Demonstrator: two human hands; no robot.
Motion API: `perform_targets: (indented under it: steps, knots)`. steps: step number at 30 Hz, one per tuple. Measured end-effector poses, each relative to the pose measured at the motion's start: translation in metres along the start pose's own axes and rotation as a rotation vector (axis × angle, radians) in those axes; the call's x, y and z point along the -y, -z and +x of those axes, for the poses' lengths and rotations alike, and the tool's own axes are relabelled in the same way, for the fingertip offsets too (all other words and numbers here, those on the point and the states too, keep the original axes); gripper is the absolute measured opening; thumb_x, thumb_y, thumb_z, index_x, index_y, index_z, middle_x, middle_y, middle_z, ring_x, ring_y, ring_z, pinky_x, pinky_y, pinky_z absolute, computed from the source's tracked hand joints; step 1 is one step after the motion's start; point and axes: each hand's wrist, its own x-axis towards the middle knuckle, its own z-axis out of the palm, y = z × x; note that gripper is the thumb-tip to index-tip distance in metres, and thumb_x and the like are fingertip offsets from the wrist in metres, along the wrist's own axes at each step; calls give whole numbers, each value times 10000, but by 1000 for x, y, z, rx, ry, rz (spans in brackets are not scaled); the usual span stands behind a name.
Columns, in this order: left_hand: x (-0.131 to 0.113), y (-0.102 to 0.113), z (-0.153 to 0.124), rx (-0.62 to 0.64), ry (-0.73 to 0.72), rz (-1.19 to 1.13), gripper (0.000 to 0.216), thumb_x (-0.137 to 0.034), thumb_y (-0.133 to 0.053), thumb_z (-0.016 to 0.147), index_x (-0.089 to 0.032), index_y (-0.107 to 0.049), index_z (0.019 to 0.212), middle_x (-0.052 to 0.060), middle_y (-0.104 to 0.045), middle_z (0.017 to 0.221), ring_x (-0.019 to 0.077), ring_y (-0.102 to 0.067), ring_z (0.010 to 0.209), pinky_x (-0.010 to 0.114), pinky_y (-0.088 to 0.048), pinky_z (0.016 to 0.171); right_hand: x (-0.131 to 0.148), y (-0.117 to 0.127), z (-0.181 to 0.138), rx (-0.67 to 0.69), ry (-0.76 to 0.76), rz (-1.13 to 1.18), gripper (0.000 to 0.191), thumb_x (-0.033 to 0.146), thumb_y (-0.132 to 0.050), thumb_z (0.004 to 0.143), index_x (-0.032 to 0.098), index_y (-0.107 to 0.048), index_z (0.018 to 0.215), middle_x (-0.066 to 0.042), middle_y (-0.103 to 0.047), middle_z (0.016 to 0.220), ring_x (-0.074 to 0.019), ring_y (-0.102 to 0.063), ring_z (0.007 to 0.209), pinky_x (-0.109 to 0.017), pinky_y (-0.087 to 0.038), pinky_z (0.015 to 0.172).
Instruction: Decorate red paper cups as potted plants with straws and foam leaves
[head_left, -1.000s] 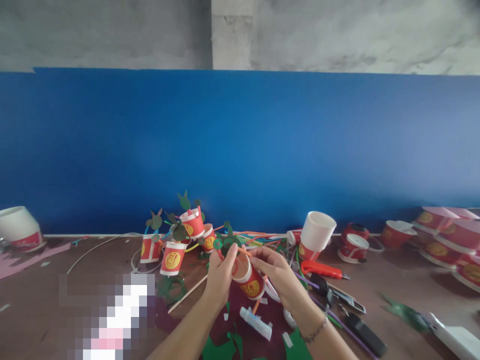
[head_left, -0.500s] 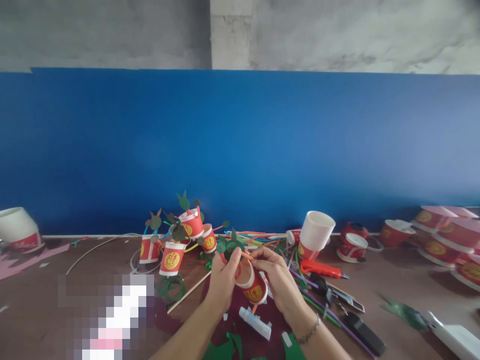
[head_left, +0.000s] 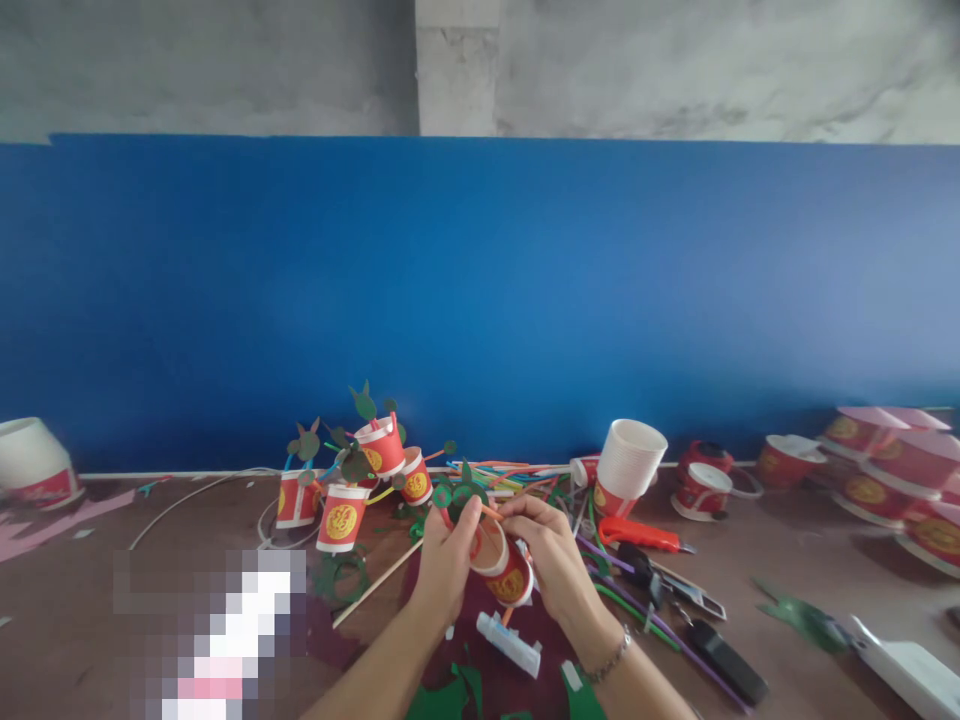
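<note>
My left hand (head_left: 445,562) is closed round the rim side of a red-and-white paper cup (head_left: 510,582) with a yellow emblem. The cup leans with its mouth up and towards the left. Green paper discs (head_left: 466,490) stick up above that hand. At the cup's mouth, the fingers of my right hand (head_left: 553,556) pinch an orange straw (head_left: 491,513); its far end reaches towards my left thumb. Just below the cup lies a white-and-blue tube (head_left: 510,645), with green paper scraps (head_left: 454,695) nearer to me.
Finished-looking cups with straws and green discs (head_left: 343,518) stand at left. A stack of white cups (head_left: 630,465), an orange utility knife (head_left: 640,535), a black key fob (head_left: 724,660) and scissors (head_left: 817,625) are at right. Loose straws (head_left: 510,470) lie along the blue wall (head_left: 480,300).
The view has shifted very slightly. Both hands keep almost the same hold on the cup and the straw; my right wrist has turned a little.
</note>
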Motion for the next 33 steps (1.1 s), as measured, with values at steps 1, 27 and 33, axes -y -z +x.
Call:
perform_targets:
  steps: [1,27,33]
  knots:
    - [-3,0,1,-8,4,-29,329,-402,-712,714,-150,-611,898,51,-684,805,201,-656,746,306,-494,708,1,1,1,23,21,-49,76,200,-600,642,160,-654,677,-22,-659,667,-157,-571,632,-256,-442,605]
    - [-18,-3,4,119,143,-52,318,-378,-736,685,-151,-596,860,38,-681,738,185,-659,661,304,-504,659,27,13,-13,251,601,-1383,246,79,-460,787,176,-657,901,-57,-667,856,-194,-584,859,-293,-414,782]
    - [-17,-4,1,80,144,72,335,-397,-753,646,-153,-577,793,15,-647,668,170,-636,628,276,-490,621,27,10,-18,270,548,-1512,200,86,-452,776,172,-630,807,-54,-662,819,-187,-592,802,-277,-385,726]
